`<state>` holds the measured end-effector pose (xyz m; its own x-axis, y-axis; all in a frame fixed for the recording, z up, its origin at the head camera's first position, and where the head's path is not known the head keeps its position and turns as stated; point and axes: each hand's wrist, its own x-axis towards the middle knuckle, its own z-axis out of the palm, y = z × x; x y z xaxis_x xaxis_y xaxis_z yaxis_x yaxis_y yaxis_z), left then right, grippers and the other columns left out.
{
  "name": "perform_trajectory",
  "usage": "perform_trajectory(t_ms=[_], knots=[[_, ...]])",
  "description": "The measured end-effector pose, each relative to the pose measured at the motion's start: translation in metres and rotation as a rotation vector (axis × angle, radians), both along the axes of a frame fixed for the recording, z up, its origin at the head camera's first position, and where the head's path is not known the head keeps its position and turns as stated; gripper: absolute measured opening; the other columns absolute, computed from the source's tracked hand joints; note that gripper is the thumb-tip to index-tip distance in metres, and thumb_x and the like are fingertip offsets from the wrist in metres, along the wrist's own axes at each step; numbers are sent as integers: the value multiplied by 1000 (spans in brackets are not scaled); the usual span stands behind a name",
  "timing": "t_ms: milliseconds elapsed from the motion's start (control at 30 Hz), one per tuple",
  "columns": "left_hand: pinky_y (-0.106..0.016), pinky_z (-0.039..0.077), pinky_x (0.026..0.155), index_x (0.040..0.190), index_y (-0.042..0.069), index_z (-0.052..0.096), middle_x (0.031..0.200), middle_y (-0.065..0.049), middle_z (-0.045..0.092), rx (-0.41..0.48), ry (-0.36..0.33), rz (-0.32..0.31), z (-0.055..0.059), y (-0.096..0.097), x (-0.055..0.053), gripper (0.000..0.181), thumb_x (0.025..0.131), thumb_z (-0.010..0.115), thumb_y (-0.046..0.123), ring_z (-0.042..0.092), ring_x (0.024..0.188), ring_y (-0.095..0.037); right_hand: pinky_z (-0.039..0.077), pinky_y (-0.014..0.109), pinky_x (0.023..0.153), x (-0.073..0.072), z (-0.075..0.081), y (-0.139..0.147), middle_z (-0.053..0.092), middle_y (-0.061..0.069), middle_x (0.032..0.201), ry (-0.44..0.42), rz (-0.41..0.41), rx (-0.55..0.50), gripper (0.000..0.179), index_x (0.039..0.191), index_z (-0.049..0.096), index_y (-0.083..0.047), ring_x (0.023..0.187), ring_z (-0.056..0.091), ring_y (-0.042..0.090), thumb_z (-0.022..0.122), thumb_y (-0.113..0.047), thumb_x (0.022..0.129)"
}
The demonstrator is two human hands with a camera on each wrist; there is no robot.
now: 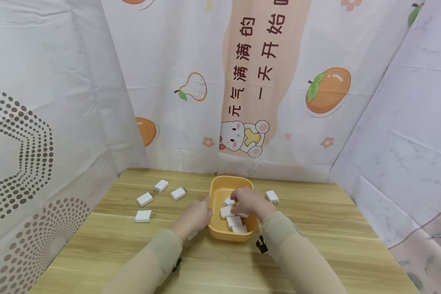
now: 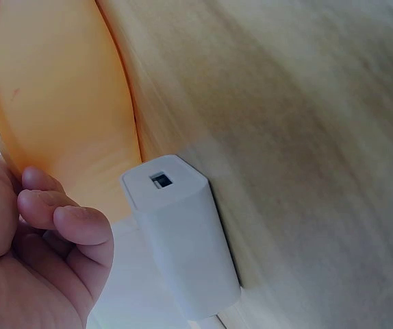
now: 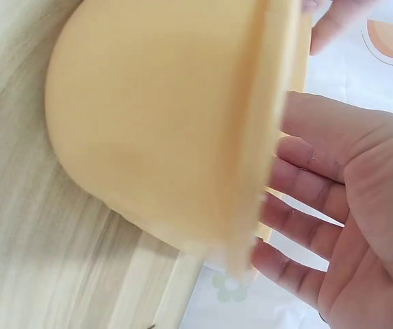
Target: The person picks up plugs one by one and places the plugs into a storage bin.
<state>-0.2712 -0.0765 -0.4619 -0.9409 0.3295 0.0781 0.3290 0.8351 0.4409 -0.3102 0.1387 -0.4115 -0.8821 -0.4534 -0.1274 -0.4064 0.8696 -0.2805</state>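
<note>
A yellow plastic bin (image 1: 224,235) stands on the wooden table with several white charger plugs (image 1: 234,222) inside, mostly toward its near right part. My left hand (image 1: 195,215) grips the bin's left rim, its fingers curled in the left wrist view. Just below that hand, a white charger (image 2: 186,240) lies on the table beside the bin wall, its port showing. Over the right rim reaches my right hand (image 1: 248,200), fingers down among the chargers. The rim hides its fingertips in the right wrist view, and I cannot tell whether they pinch a charger.
Left of the bin, several loose chargers lie on the table: one nearest the front (image 1: 143,216), others farther back (image 1: 161,186). Another charger (image 1: 272,197) lies to the right, near my right wrist. A printed curtain (image 1: 191,130) hangs along the table's back edge.
</note>
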Motion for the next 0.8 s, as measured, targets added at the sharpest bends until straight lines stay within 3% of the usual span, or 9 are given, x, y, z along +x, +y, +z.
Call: perform_trajectory(t_ms=[500, 800], knots=[[-36, 54, 72, 150, -11, 39, 125, -27, 65, 11, -15, 20, 0, 1, -1, 55, 104, 55, 16, 63, 81, -20, 52, 44, 91, 0, 15, 5, 70, 0, 107, 36, -1, 5, 42, 117, 73, -10, 101, 64, 19, 84, -32, 83], [-34, 53, 67, 150, -11, 38, 124, -27, 65, 19, -14, 8, 0, -1, 0, 55, 104, 54, 16, 62, 77, -19, 52, 45, 92, 1, 47, 8, 71, 5, 113, 123, 32, 31, 44, 122, 72, -13, 104, 65, 22, 83, -35, 85]])
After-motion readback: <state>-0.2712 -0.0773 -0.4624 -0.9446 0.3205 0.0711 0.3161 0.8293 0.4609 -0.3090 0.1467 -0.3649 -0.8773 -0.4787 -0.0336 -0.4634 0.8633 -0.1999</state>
